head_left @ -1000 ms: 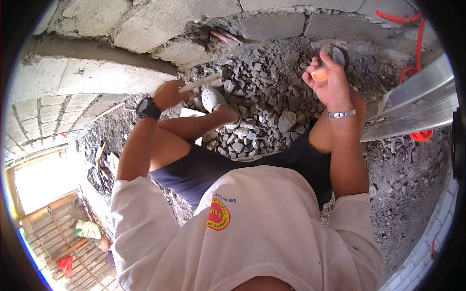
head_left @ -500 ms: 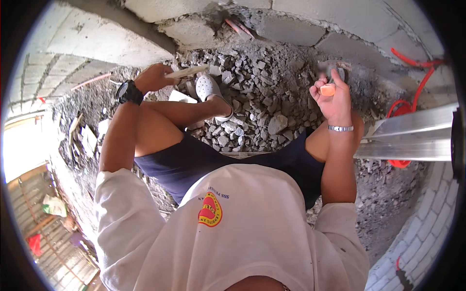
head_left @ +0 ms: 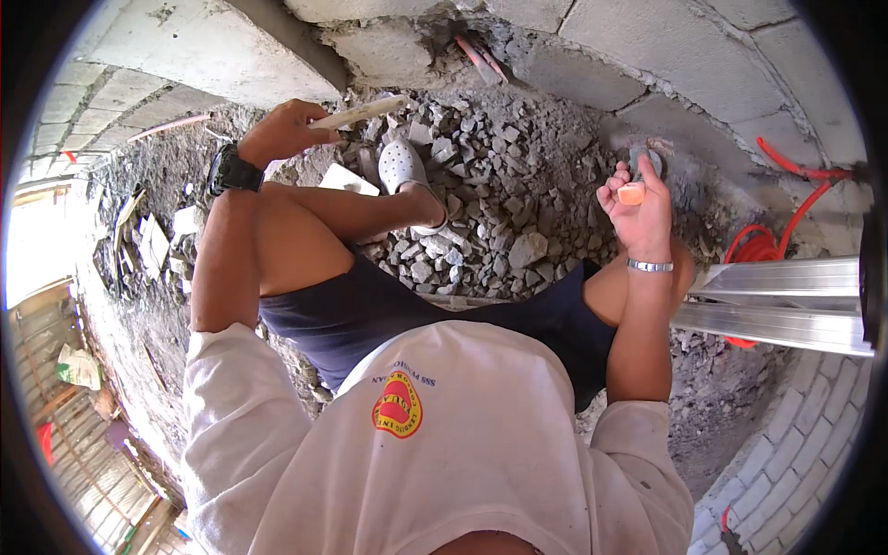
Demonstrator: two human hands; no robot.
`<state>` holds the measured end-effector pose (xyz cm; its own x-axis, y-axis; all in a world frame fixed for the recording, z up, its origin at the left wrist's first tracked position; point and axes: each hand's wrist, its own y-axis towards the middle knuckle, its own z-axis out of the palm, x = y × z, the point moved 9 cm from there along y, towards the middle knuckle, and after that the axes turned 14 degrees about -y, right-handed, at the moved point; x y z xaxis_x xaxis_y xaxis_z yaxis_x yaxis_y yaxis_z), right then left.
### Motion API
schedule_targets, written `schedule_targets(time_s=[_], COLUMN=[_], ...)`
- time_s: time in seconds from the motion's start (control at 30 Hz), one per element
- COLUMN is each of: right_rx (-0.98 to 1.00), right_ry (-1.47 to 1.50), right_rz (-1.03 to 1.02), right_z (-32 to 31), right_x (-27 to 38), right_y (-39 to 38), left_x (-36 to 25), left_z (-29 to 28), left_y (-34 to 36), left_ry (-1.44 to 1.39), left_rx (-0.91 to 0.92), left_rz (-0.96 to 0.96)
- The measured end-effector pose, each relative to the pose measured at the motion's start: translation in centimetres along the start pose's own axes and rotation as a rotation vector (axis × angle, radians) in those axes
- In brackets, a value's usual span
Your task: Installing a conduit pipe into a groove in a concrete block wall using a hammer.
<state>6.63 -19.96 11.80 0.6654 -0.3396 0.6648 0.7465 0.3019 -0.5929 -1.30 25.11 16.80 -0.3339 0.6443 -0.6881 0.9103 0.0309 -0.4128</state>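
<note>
1. The left hand is closed around one end of a pale strip, the fingers curled over it and the back of the hand turned up
2. The strip points to the right and slightly away from the person, held over the rubble, its free end above and beyond the white clog
3. The right hand grips a tool by its orange handle end, palm turned up, with fingers curled and one digit stretched along it
4. A grey part shows just past the fingertips, near the foot of the block wall; whether it belongs to the tool cannot be told
5. The two hands are well apart, the left one beyond the left knee, the right one beyond the right thigh
6. A black watch sits on the left wrist, a silver bracelet on the right
7. A flat white piece lies just left of the clog
8. To the right of the right forearm are silvery metal lengths, with red tubing coiled beside them
9. Pinkish pipe ends stick out of a gap in the wall
</note>
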Motion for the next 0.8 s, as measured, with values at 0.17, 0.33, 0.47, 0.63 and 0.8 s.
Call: schedule_targets(time_s=[0.17,0.33,0.47,0.63,0.8], right_rx=[-0.003,-0.004,0.011,0.025,0.042], right_ry=[-0.004,-0.011,0.013,0.007,0.033], right_rz=[0.014,-0.009,0.009,-0.01,-0.003], right_z=[0.3,0.1,-0.4,-0.5,-0.3], right_x=[-0.2,0.0,0.1,0.3,0.2], right_y=[0.0,-0.1,0.1,0.0,-0.2], left_x=[-0.3,-0.4,0.7,1.0,1.5], left_z=[-0.3,-0.6,-0.5,-0.2,-0.1], left_y=[-0.2,-0.3,0.2,0.2,0.3], left_ry=[0.005,0.006,0.03,0.022,0.038], left_rx=[-0.02,-0.036,-0.019,-0.018,-0.013], left_rz=[-0.025,-0.03,-0.049,-0.098,-0.112])
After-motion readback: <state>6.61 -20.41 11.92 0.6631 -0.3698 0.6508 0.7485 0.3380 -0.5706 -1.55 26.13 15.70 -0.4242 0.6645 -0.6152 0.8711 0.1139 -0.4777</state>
